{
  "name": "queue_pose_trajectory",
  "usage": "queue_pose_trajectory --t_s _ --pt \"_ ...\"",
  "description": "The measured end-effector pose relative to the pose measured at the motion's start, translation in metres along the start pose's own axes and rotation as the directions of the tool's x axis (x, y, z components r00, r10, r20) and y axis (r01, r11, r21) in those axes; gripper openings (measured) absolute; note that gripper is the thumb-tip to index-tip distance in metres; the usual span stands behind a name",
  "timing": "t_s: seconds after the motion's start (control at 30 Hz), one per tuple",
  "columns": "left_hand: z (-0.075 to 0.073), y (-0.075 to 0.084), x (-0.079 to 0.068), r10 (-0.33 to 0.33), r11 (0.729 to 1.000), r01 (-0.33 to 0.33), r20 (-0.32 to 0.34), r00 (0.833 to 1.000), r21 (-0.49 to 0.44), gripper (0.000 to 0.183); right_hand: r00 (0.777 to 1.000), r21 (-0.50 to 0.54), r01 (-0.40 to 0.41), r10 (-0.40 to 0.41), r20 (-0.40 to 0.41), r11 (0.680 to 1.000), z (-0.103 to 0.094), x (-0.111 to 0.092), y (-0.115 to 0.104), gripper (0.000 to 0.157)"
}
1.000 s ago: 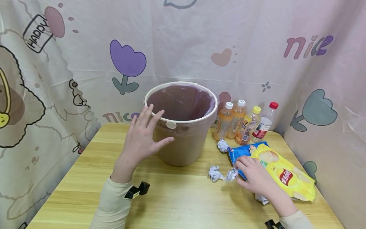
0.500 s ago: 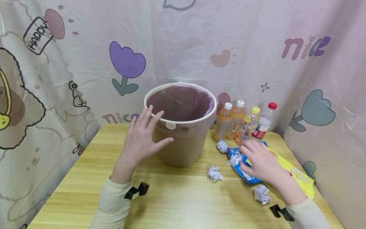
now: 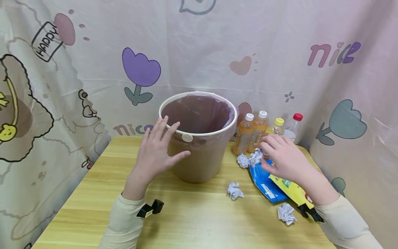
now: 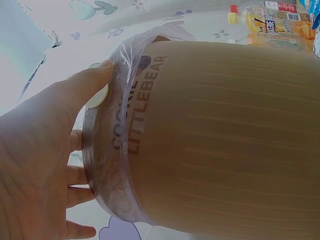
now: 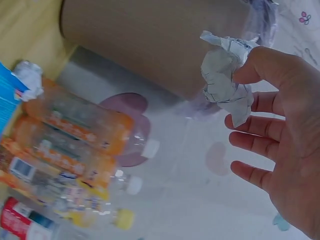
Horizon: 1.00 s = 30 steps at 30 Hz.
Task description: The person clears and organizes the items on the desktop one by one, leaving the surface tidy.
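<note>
The right grip (image 3: 286,159) has lifted a paper ball (image 5: 223,82) off the table (image 3: 192,214) and now partly hides the yellow-capped bottle (image 3: 277,128).

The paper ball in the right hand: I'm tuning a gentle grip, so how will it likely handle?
The paper ball probably weighs little, being thin crumpled sheet. Its loose folds suggest the right hand could squash it easily. Its jagged outline makes long rolling unlikely.

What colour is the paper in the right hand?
The paper is white with dark marks; the right wrist view shows it best.

Wood-grain table (image 3: 192,218) — tulip-printed cloth backdrop (image 3: 199,48)
</note>
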<state>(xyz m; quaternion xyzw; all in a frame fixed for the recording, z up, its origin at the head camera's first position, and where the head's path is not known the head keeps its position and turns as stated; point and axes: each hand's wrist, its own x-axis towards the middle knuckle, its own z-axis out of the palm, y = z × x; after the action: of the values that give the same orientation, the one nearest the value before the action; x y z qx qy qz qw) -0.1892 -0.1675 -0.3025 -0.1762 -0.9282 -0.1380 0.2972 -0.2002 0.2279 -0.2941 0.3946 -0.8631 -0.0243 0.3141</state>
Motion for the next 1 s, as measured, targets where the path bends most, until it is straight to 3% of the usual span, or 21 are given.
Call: queue_pose_trajectory --t_s 0.6,1.0 --pt "0.002 -0.001 0.000 0.012 1.000 -0.012 -0.005 1.000 0.000 0.091 0.988 0.014 0.060 -0.057 -0.145 0.998 -0.043 0.069 0.001 0.033" --pt "0.002 -0.001 -0.001 -0.005 1.000 0.005 0.010 1.000 -0.010 0.090 0.965 0.078 0.098 -0.076 -0.249 0.992 -0.036 0.120 0.001 0.025"
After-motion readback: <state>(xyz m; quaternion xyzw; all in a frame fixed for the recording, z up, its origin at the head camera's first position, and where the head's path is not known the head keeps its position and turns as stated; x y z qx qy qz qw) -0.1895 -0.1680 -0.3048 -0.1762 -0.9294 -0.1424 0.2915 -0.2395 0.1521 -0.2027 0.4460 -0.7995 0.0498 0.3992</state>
